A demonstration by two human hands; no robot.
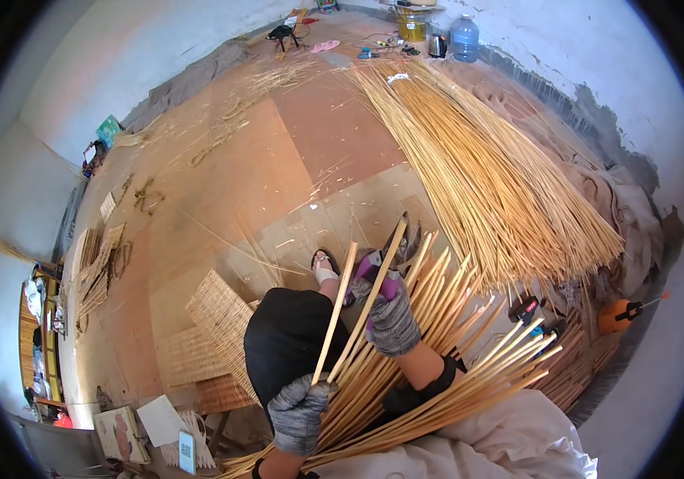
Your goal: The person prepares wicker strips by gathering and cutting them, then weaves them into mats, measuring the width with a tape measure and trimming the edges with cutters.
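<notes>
Nearest, lower edge: white cloth (513,443), soft, deeply creased. Left hand (298,417) in a grey ribbed-knit glove, fingers closed around the lower ends of two sticks, pale, smooth and slender. The shorter stick (334,311) and the longer stick (350,342) slant upward from the fist, spreading apart toward their tops. Right hand (396,323), same type of glove, is clamped on shears (390,286) with purple handles and dark, pointed blades; the longer stick crosses in front of them. Whether the blades touch it: cannot tell.

Beneath both hands, a loose sheaf of canes (430,319) lies diagonally, round-sectioned, straw-coloured, cut ends fanned to the upper right. To its left, a knee in matte black fabric (290,331) and a foot in a dark sandal (324,262). Left of the knee, a woven panel (222,315), flat, tightly ribbed.

Beyond, on smooth tan and reddish floor sheeting (238,184), a long bundle of reeds (502,184), glossy yellow, splayed at its near end. Farthest, by the wall: a yellow bucket (411,29), a metal kettle (437,45), a translucent blue bottle (464,40).
</notes>
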